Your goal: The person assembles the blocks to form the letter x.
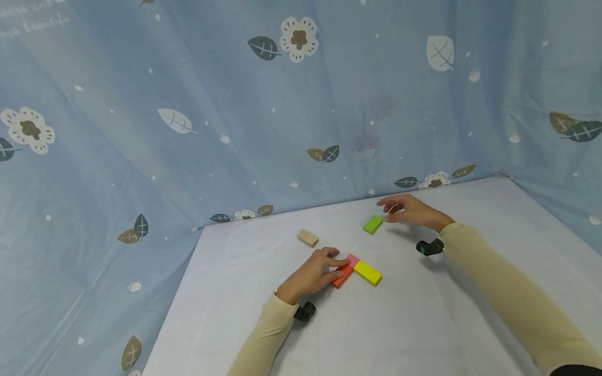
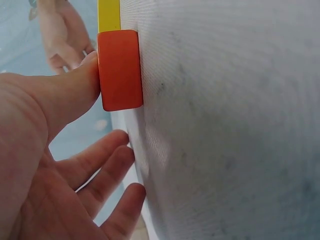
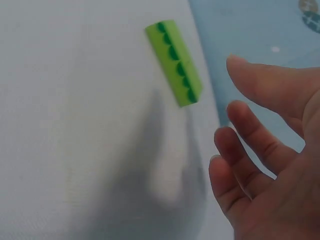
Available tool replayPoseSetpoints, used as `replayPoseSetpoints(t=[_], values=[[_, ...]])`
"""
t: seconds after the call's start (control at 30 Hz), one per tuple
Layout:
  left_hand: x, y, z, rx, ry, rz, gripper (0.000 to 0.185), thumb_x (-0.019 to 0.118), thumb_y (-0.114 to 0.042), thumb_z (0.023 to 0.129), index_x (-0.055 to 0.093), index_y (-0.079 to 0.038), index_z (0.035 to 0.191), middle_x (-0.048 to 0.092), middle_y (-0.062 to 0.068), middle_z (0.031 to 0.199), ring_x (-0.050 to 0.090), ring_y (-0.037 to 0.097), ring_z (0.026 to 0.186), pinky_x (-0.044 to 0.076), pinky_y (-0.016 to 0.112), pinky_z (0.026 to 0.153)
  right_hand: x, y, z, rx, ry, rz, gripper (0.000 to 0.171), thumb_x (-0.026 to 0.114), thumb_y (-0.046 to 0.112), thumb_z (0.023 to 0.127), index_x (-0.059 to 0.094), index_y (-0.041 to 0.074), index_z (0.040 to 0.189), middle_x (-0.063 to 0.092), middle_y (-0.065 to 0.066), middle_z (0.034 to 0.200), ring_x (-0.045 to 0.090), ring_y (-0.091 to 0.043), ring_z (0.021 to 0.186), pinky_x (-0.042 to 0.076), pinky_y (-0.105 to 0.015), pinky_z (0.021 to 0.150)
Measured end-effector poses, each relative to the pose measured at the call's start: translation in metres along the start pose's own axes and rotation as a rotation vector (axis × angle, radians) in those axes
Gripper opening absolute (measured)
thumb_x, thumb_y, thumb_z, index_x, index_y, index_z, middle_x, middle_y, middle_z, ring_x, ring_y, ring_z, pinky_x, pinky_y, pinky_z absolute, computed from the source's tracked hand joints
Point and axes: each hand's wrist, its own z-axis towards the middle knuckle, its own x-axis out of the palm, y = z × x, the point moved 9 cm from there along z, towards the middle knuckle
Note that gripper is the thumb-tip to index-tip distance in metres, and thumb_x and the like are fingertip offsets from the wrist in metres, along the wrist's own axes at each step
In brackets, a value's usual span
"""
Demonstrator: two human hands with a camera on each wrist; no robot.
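My left hand (image 1: 314, 272) rests on an orange block (image 2: 121, 70), its thumb on top and its index finger reaching to a small pink block (image 1: 353, 259). The other fingers are spread beside the orange block. A yellow block (image 1: 368, 273) touches the pink one and angles toward the front right. In the head view my right hand (image 1: 405, 210) hovers just right of a lime-green block (image 1: 373, 224), holding nothing. Its fingers are loosely bent, apart from that block. Scalloped dark green marks line the green block (image 3: 175, 64) in the right wrist view.
A plain wooden block (image 1: 308, 238) lies behind the left hand. All of it sits on a white-covered table (image 1: 423, 324). A blue patterned curtain (image 1: 226, 130) hangs along the table's back edge. Small black devices are strapped at both wrists.
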Motion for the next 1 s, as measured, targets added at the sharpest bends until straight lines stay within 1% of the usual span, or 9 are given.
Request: replayPoseSetpoints(t=[0.07, 0.13, 0.3, 0.43, 0.57, 0.7, 1.0], values=[[0.000, 0.000, 0.000, 0.004, 0.000, -0.001, 0.040, 0.066, -0.021, 0.102, 0.063, -0.021, 0.143, 0.051, 0.011, 0.153, 0.048, 0.029, 0.139, 0.042, 0.045, 0.119, 0.005, -0.004, 0.003, 0.003, 0.013, -0.020, 0.050, 0.074, 0.013, 0.095, 0.059, 0.001, 0.142, 0.065, -0.023, 0.129, 0.063, -0.037, 0.119, 0.053, -0.046, 0.102], [0.001, -0.001, -0.001, 0.005, -0.001, -0.002, 0.040, 0.066, -0.021, 0.102, 0.063, -0.021, 0.142, 0.051, 0.011, 0.153, 0.049, 0.029, 0.139, 0.041, 0.045, 0.119, 0.010, -0.005, 0.006, -0.015, 0.033, -0.039, 0.049, 0.074, 0.011, 0.095, 0.060, 0.000, 0.141, 0.066, -0.023, 0.129, 0.063, -0.038, 0.118, 0.053, -0.045, 0.101], [0.000, -0.001, 0.000, 0.003, -0.003, 0.003, 0.041, 0.066, -0.022, 0.102, 0.063, -0.021, 0.143, 0.051, 0.011, 0.153, 0.049, 0.028, 0.139, 0.041, 0.045, 0.119, 0.021, -0.003, 0.011, -0.023, 0.081, -0.053, 0.048, 0.073, 0.005, 0.093, 0.060, -0.003, 0.138, 0.065, -0.025, 0.129, 0.063, -0.040, 0.117, 0.054, -0.041, 0.096], [0.000, -0.003, 0.000, 0.010, -0.001, 0.009, 0.041, 0.065, -0.023, 0.103, 0.062, -0.021, 0.144, 0.051, 0.011, 0.153, 0.048, 0.028, 0.139, 0.041, 0.045, 0.119, 0.024, -0.005, 0.014, 0.029, 0.090, -0.086, 0.048, 0.073, 0.004, 0.093, 0.061, 0.001, 0.139, 0.063, -0.025, 0.131, 0.063, -0.038, 0.116, 0.055, -0.040, 0.093], [-0.001, -0.005, -0.001, 0.024, 0.004, 0.009, 0.040, 0.063, -0.023, 0.104, 0.062, -0.019, 0.144, 0.050, 0.013, 0.154, 0.048, 0.030, 0.141, 0.041, 0.046, 0.119, 0.027, -0.006, 0.015, 0.074, 0.098, -0.128, 0.048, 0.074, 0.005, 0.093, 0.063, 0.005, 0.139, 0.063, -0.023, 0.130, 0.060, -0.034, 0.112, 0.053, -0.036, 0.089], [-0.001, -0.005, -0.001, 0.024, 0.009, 0.008, 0.040, 0.063, -0.023, 0.104, 0.061, -0.019, 0.145, 0.049, 0.012, 0.155, 0.047, 0.030, 0.141, 0.041, 0.046, 0.119, 0.029, -0.003, 0.016, 0.074, 0.112, -0.137, 0.049, 0.075, 0.004, 0.091, 0.064, 0.006, 0.138, 0.061, -0.023, 0.128, 0.058, -0.032, 0.108, 0.050, -0.033, 0.085], [-0.001, -0.002, -0.001, 0.004, 0.016, 0.010, 0.041, 0.063, -0.024, 0.104, 0.061, -0.022, 0.145, 0.049, 0.011, 0.156, 0.047, 0.029, 0.142, 0.040, 0.046, 0.120, 0.033, -0.003, 0.020, 0.062, 0.122, -0.158, 0.047, 0.076, 0.007, 0.090, 0.068, 0.007, 0.136, 0.060, -0.021, 0.128, 0.057, -0.030, 0.108, 0.048, -0.031, 0.085]])
